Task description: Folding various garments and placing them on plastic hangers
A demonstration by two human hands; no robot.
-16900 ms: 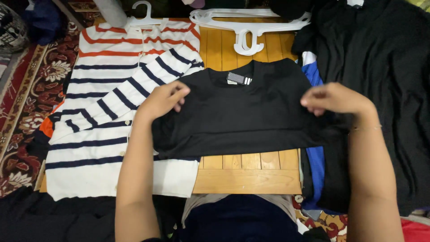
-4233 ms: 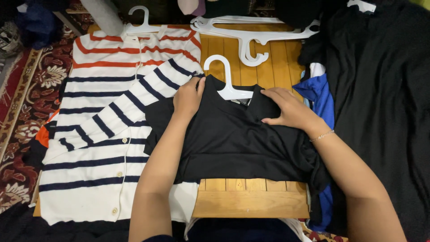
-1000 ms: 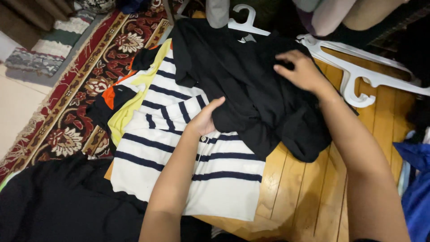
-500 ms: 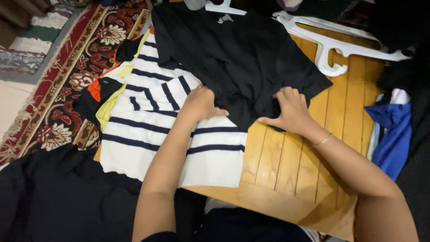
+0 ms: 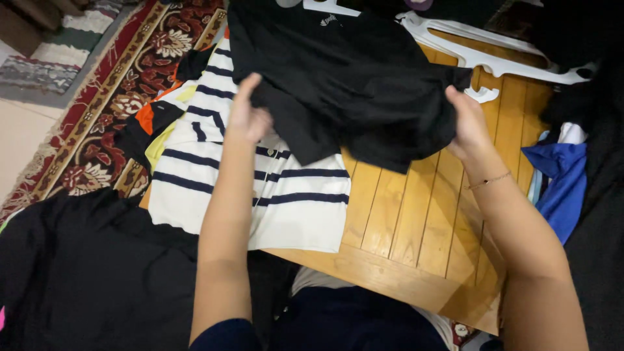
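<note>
A black shirt (image 5: 351, 71) lies across a low wooden table (image 5: 416, 221), on a white hanger (image 5: 325, 6) whose top shows at the upper edge. My left hand (image 5: 248, 112) grips the shirt's lower left hem and lifts it. My right hand (image 5: 467, 123) holds the lower right hem, folded upward. Under the black shirt lies a white top with navy stripes (image 5: 260, 188).
White plastic hangers (image 5: 494, 52) lie at the table's far right. A blue garment (image 5: 562, 175) hangs off the right side beside dark clothes. A black garment (image 5: 91, 273) lies at the lower left. A red patterned rug (image 5: 110, 97) covers the floor on the left.
Both hands moved from pressing the shirt's lower edge to gripping the hem and lifting it up and back. The view shifted slightly.
</note>
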